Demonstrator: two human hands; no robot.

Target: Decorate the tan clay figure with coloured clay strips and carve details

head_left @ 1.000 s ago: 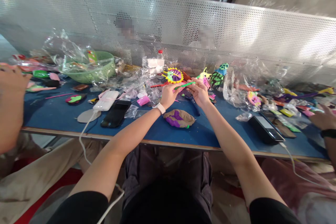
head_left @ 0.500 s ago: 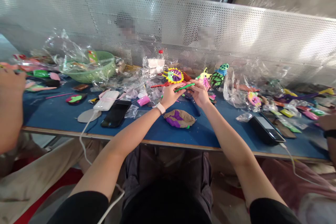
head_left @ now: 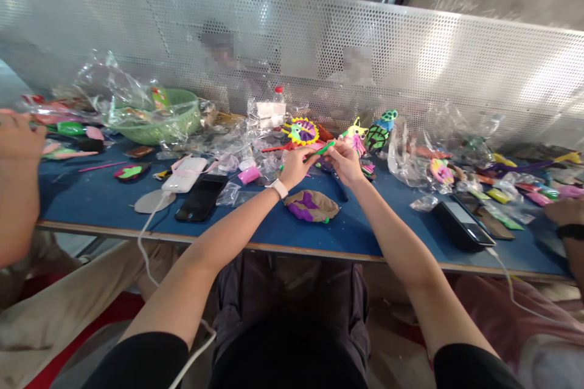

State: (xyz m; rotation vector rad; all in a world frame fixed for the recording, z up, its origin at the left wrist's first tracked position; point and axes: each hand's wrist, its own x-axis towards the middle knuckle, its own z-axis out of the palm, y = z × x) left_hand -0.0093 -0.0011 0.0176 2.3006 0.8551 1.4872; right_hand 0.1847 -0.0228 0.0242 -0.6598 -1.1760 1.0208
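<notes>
Between my two hands is a thin green strip of what looks like modelling clay (head_left: 325, 148), slanting up to the right. My left hand (head_left: 295, 167), with a pale band at the wrist, pinches its lower end. The fingertips of my right hand (head_left: 345, 162) close on its upper end. On the table just below lies an oval brown-and-purple clay piece (head_left: 312, 205) with a small green dot at its edge. Behind my hands stand a yellow-fringed purple clay figure (head_left: 305, 132), a yellow-and-pink one with eyes (head_left: 357, 132) and a green-and-black turtle-like one (head_left: 381, 132).
A dark phone (head_left: 201, 197) and a white power bank (head_left: 185, 175) with a cable lie left. A green basket (head_left: 159, 127) and crumpled plastic bags stand behind. To the right is a black box-shaped device (head_left: 463, 228). Other people's hands (head_left: 18, 158) work at both sides.
The green strip has tipped from nearly level to a steeper slant, and less of it shows. My right fingers have drawn closer together on its end.
</notes>
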